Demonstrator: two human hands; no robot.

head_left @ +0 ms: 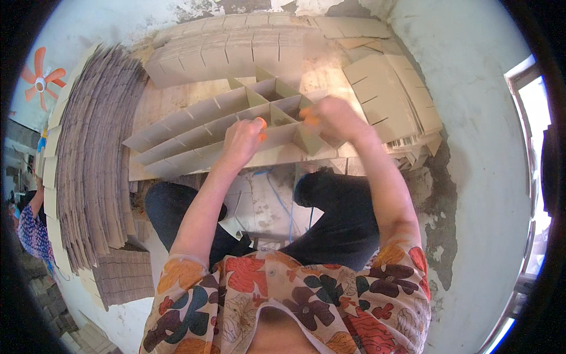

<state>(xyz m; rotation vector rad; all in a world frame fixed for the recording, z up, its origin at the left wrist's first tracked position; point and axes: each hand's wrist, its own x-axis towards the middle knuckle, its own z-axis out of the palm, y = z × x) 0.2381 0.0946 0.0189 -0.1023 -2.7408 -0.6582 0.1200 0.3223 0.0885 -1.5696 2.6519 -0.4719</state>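
Note:
A cardboard divider grid (200, 127) stands in front of me. Three long slotted strips run roughly left to right, with shorter strips crossing them near the right end. My left hand (243, 141), with orange covers on its fingertips, is closed on the nearest long strip, just left of the crossings. Over the right end of the grid, my right hand (337, 120) has curled fingers with orange covers. It is partly blurred, and what lies between its fingers cannot be made out.
A tall stack of cardboard strips (97, 153) stands at the left. Slotted strips (230, 50) are piled along the back of the wooden table (168, 97), with more cardboard sheets (380, 88) at the right by the wall. A person (35, 227) is at the far left, near an orange fan (41, 84).

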